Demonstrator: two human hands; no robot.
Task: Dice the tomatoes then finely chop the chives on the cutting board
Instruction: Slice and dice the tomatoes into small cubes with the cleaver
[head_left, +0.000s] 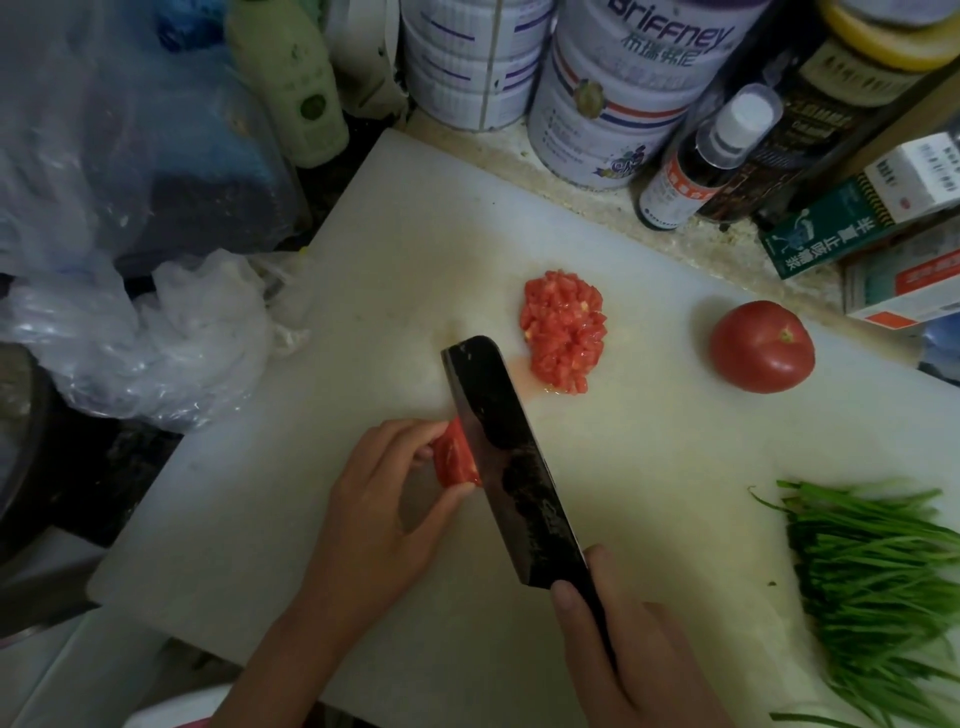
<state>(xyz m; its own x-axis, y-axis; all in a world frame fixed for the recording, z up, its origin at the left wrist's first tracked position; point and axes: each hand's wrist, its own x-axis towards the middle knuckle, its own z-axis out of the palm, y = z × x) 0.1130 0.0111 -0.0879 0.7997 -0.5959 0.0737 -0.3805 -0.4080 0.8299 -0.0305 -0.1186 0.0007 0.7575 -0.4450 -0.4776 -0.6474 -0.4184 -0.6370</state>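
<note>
Two hands are at work on the white cutting board (415, 234), which lies on the speckled counter (597, 202). The left hand (374, 499) pinches a tomato piece (454, 460) between curled fingertips and thumb, pinning it to the board. The right hand (623, 649) is clamped round the handle of a dark cleaver (498, 441), forefinger lying along the blade's near end. The blade stands hard against the right face of the piece; whether the edge has entered the flesh cannot be told. A pile of diced tomato (563, 332) sits just beyond the cleaver's tip, with a wet patch of juice beside it. One whole tomato (761, 345) rests uncut toward the board's right, and the chives (872, 571) lie uncut at the near right edge. Assessment: the step in hand is cutting down this held piece, and the task appears well short of halfway. To do it properly, the left fingertips should be tucked behind the knuckles, since they sit very near the blade on a small, slippery piece. Cuts should be even and straight down, matching the existing dice, with the juice patch noted as a slip hazard.
</note>
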